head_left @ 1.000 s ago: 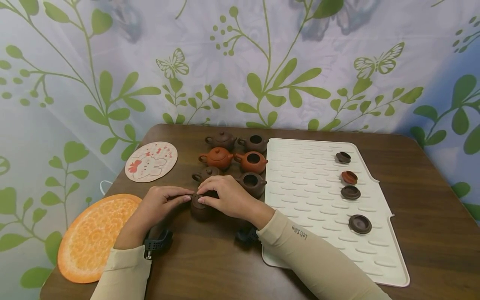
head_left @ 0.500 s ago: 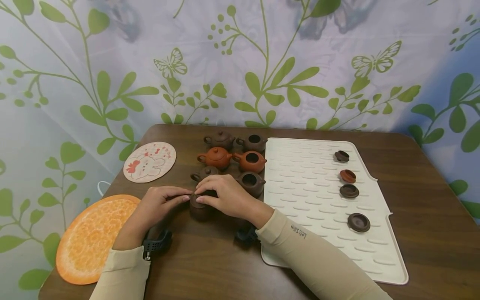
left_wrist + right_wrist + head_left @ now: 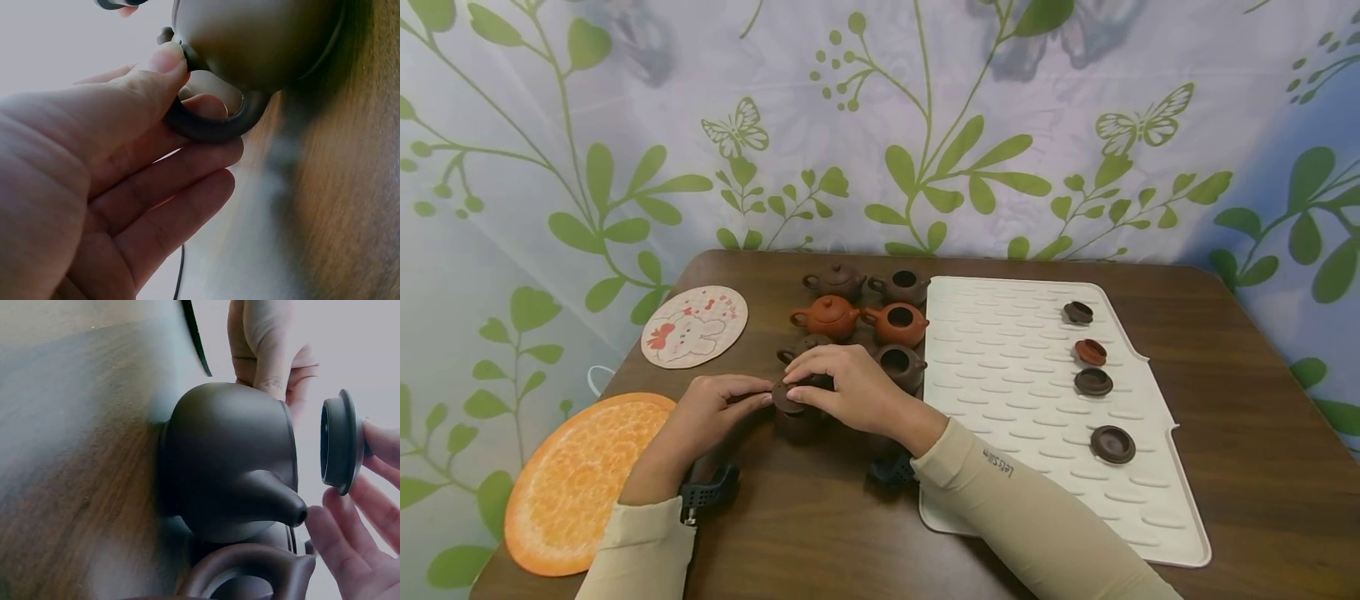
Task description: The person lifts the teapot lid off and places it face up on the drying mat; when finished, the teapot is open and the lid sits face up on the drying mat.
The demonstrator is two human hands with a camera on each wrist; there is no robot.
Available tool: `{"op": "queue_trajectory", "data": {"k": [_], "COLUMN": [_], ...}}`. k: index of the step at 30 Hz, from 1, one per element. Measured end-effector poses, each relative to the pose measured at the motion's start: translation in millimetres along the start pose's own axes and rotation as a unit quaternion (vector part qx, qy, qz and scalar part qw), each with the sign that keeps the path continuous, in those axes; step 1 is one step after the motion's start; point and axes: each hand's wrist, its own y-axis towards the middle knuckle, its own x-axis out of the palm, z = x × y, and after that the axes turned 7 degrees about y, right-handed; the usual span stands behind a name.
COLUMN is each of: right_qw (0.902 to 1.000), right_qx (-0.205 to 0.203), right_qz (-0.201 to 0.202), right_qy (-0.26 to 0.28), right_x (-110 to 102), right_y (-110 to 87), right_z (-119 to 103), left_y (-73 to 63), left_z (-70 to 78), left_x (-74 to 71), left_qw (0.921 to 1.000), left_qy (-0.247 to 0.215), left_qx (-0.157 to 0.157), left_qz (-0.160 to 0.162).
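Observation:
A small dark brown teapot (image 3: 795, 427) stands on the table in front of me, and its spout and body (image 3: 234, 462) fill the middle of the right wrist view. My left hand (image 3: 711, 417) pinches its handle (image 3: 215, 128) between thumb and fingers. My right hand (image 3: 850, 392) holds the teapot's lid (image 3: 340, 442) by the knob, a small gap away from the rim. Just behind is another dark teapot (image 3: 808, 343), partly hidden by my right hand. Beside that sits a lidless dark teapot (image 3: 901, 365).
Farther back are lidded red (image 3: 827, 317) and purple-brown (image 3: 837, 281) teapots, beside lidless red (image 3: 897, 325) and brown (image 3: 904, 287) ones. A white mat (image 3: 992, 375) at right bears several lids (image 3: 1112, 444). At left lie a rabbit coaster (image 3: 696, 327) and an orange-slice mat (image 3: 587, 483).
My right hand has raised the lid slightly from the teapot, where it sat a second ago. My left hand stays at the handle. The whole head view has shifted a little.

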Motion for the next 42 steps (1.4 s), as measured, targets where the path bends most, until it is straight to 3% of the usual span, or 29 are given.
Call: {"op": "queue_trajectory", "data": {"k": [6, 12, 19, 25, 35, 42], "right_qw": [0.9969, 0.9854, 0.9696, 0.9630, 0.9326, 0.9264], "right_qx": [0.043, 0.087, 0.124, 0.132, 0.184, 0.228], "right_qz": [0.021, 0.021, -0.017, -0.036, 0.032, 0.100], "right_qy": [0.063, 0.145, 0.210, 0.232, 0.309, 0.282], "right_x": [-2.4, -7.0, -19.5, -39.7, -89.4, -116.3], "right_y": [0.2, -0.2, -5.9, -16.0, -50.6, -82.1], "right_z": [-2.4, -4.5, -2.9, -6.8, -8.1, -5.5], "left_y": [-0.5, 0.3, 1.5, 1.3, -0.5, -0.1], "left_z": [0.2, 1.0, -0.4, -0.4, -0.7, 0.8], "left_x": [-0.4, -0.5, 0.9, 0.7, 0.8, -0.4], "left_qw": [1.0000, 0.9999, 0.9999, 0.9999, 0.9999, 1.0000], "left_qy": [0.004, -0.001, -0.012, -0.010, -0.011, -0.004], "left_qx": [0.006, 0.009, 0.011, 0.012, 0.007, 0.004], "left_qz": [0.006, 0.006, -0.002, 0.000, 0.003, 0.000]}}
